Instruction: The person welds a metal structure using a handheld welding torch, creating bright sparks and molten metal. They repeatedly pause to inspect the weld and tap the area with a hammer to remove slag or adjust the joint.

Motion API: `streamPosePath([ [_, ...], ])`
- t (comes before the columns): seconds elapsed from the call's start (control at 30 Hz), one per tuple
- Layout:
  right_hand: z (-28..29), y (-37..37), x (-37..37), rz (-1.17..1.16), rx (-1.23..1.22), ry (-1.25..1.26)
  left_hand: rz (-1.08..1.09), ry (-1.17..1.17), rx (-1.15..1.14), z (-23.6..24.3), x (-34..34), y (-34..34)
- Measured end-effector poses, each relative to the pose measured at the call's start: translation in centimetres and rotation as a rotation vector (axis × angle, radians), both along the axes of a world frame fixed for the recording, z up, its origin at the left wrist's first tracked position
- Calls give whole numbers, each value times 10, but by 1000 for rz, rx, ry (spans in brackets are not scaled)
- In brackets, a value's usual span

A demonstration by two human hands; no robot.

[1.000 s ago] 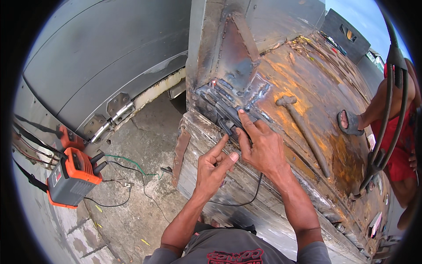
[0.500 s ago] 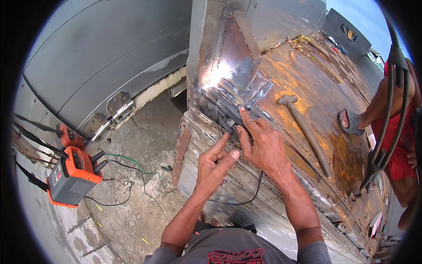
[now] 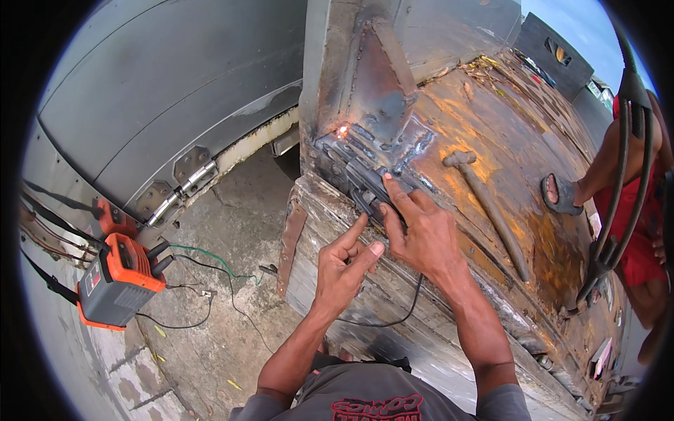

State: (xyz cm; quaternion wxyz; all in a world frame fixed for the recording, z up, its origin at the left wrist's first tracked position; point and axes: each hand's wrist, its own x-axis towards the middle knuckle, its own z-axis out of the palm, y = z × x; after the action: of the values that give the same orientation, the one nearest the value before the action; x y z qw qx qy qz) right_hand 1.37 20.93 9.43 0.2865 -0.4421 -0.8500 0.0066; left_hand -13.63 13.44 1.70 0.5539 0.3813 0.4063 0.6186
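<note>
- The right hand (image 3: 421, 235) is pressing down on a dark welding electrode holder (image 3: 365, 196) lying against the rusty steel bed (image 3: 505, 140), fingers wrapped round it so that grip is grasping the holder, index finger stretched toward twelve o'clock
- The left hand (image 3: 344, 263) is hovering just beside it at about eight o'clock of the right one, half curled, thumb and forefinger nearly meeting; I cannot tell whether that grip is pinching anything
- A small bright spot (image 3: 342, 130) is glowing at eleven o'clock of the holder, on the grey welded bracket (image 3: 382, 144) at the bed's corner
- A thin black cable (image 3: 393, 319) is trailing from under the hands toward six o'clock, over the bed's edge
- A hammer (image 3: 488, 210) is lying on the rusty plate at three o'clock of the right hand, apart from it
- An orange welding machine (image 3: 116, 281) is sitting on the concrete floor (image 3: 232, 210) at nine o'clock, well apart, with green and black leads running from it
- Another person's sandalled foot (image 3: 562, 193) is resting on the bed at two o'clock
- Likely risks: bare fingers are working near hot metal, so a burn looks possible; the glow could hurt unshielded eyes; the cable could snag on the edge and jerk the holder aside
</note>
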Motion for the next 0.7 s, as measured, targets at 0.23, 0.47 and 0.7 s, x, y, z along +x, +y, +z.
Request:
streamPosePath([
  [0.23, -2, 2, -2, -22, -4, -24, -6, -7, 1, -1, 0, 3],
  [0.47, -2, 5, -2, 8, 6, -27, 21, -14, -18, -4, 1, 6],
  [0.7, -3, 6, -1, 13, 13, -39, 12, -13, -21, -2, 1, 5],
])
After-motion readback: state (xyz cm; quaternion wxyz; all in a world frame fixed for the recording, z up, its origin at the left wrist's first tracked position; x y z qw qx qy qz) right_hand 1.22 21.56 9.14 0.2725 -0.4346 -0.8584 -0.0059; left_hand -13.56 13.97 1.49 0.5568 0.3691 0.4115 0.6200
